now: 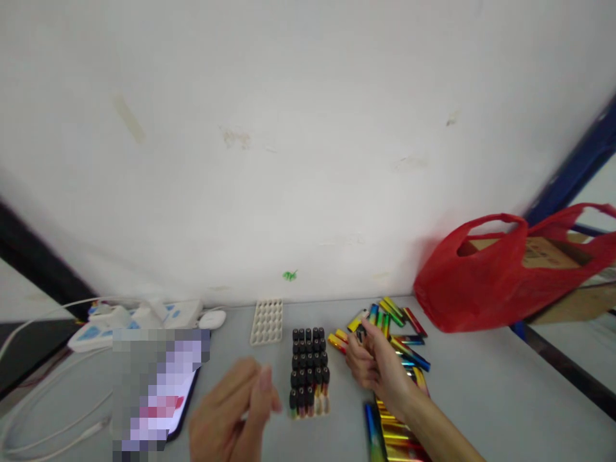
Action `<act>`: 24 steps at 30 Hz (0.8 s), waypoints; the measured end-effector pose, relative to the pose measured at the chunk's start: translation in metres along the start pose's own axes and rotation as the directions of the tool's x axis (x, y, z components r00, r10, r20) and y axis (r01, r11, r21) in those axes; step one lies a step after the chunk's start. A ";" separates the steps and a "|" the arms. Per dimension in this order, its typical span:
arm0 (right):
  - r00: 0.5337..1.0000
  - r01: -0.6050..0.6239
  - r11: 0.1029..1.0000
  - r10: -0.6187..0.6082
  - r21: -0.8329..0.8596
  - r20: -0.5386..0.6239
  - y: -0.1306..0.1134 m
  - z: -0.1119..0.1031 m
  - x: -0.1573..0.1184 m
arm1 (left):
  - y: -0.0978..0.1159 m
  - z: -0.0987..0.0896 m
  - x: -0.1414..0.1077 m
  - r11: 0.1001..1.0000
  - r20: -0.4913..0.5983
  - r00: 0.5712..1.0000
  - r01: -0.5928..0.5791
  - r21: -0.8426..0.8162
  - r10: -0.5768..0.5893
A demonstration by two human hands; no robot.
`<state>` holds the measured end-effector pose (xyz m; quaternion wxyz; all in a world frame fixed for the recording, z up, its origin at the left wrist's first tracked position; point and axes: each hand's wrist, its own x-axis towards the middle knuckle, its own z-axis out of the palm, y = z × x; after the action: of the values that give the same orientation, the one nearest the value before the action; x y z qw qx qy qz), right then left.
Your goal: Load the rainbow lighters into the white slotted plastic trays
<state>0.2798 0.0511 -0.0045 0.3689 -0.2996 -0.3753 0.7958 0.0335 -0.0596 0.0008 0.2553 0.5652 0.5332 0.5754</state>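
My right hand [373,366] is closed around a small black-tipped piece [360,332], mostly hidden by the fingers. It hovers at the left edge of a pile of shiny metallic-coloured tubes [409,353] in yellow, red, green and blue. My left hand [235,410], slightly blurred, is curled with thumb against fingers; whatever it might hold does not show. Between the hands stands a pale tray [321,405] with rows of upright tubes with black tops [308,360]. Its front right corner has bare holes, and two tubes beside them show yellow-red ends.
A second pale tray [267,321] with rows of holes lies near the wall. To the left are a phone [168,398], a white power strip [185,314], cables and a white case [212,319]. A red bag [481,282] with cardboard inside sits at the right.
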 end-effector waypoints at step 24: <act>0.997 -0.078 0.997 0.078 0.018 -0.026 0.015 0.022 -0.009 | -0.089 0.036 0.031 0.847 0.172 0.931 0.365 -0.387 -0.323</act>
<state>0.2627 0.0291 -0.0034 0.3451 -0.3216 -0.3516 0.8086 0.0322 0.0069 -0.0753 0.4943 0.4218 0.4786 0.5905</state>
